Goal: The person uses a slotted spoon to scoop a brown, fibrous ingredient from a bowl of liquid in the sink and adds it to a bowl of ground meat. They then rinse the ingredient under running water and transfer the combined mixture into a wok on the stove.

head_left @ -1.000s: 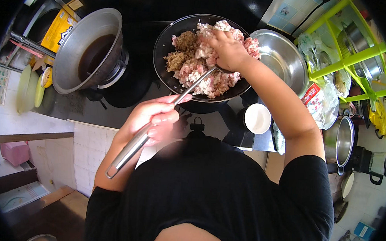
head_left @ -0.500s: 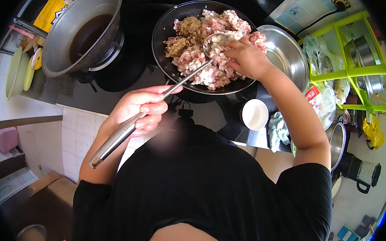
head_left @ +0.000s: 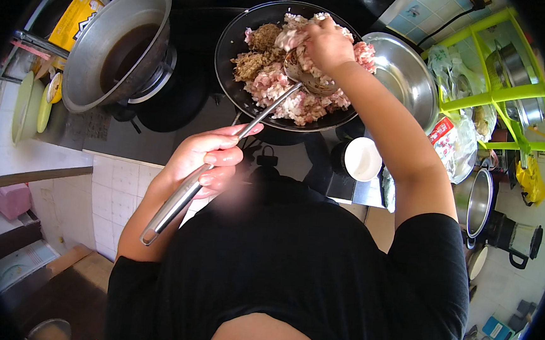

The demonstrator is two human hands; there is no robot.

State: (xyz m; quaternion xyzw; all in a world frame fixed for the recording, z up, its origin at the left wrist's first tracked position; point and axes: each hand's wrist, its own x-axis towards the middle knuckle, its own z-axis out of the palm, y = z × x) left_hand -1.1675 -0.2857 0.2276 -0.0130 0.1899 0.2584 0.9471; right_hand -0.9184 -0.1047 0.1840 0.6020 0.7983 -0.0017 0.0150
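My left hand is closed round the steel handle of a slotted spoon. The spoon's perforated head lies in pink minced meat, which fills a round black pan. My right hand reaches into the same pan, just above the spoon's head. Its fingers curl into a clump of the mince, and their tips are partly hidden. Brownish shredded stuff sits at the pan's left side, beside the pink meat.
Left of the pan, a large grey metal pot with dark liquid tilts on a burner. A shiny steel bowl stands right of the pan. A white cup is nearer me. A green rack and plastic bags are farther right.
My right hand has moved up and slightly left over the meat. The spoon's head now shows more of its slots, turned toward the right. My left hand stays closed on the handle.
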